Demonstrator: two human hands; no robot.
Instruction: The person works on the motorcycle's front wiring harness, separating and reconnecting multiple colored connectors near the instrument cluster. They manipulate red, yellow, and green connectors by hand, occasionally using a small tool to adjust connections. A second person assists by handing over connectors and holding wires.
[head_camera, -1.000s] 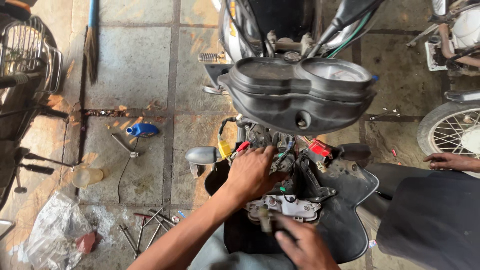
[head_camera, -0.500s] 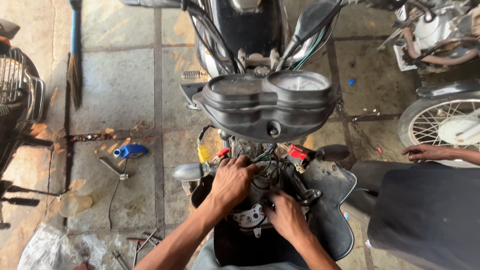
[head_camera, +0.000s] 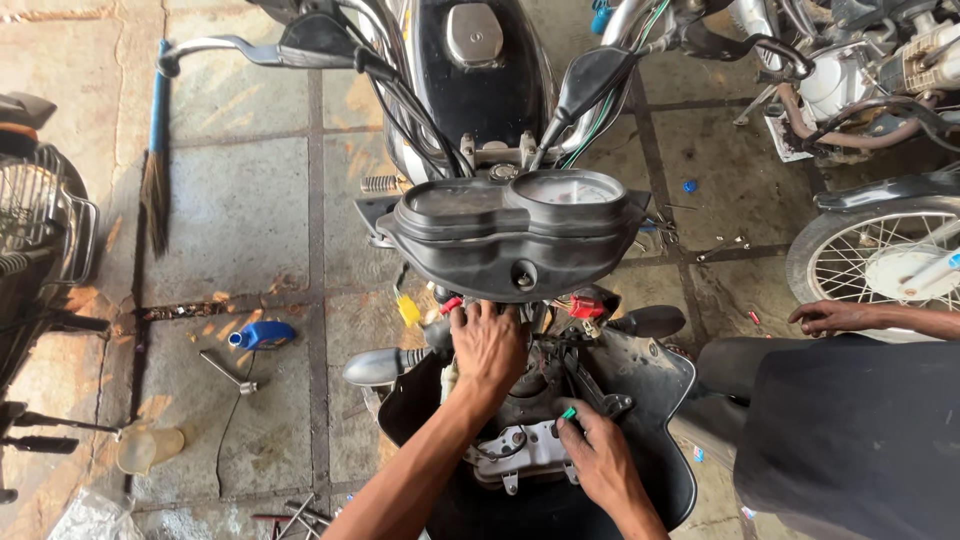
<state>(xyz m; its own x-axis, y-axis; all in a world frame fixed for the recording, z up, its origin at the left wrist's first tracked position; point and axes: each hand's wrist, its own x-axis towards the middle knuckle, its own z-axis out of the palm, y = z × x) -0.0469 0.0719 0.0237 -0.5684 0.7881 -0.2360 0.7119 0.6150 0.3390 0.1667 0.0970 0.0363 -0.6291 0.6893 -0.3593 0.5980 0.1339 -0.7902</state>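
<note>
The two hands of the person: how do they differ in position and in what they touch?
The left hand reaches higher, into the wiring just under the instrument cluster; the right hand sits lower, at the edge of the grey headlight bracket. The left hand shows its back with fingers tucked among cables; the right hand's fingers pinch near a small green connector. Both are bare and work at the front of the same motorcycle.

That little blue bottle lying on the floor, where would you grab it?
Probably around the body of the blue bottle, coming from above with fingers across its width. It lies on its side on the floor tiles, neck pointing left, and the body is its widest part.
</note>
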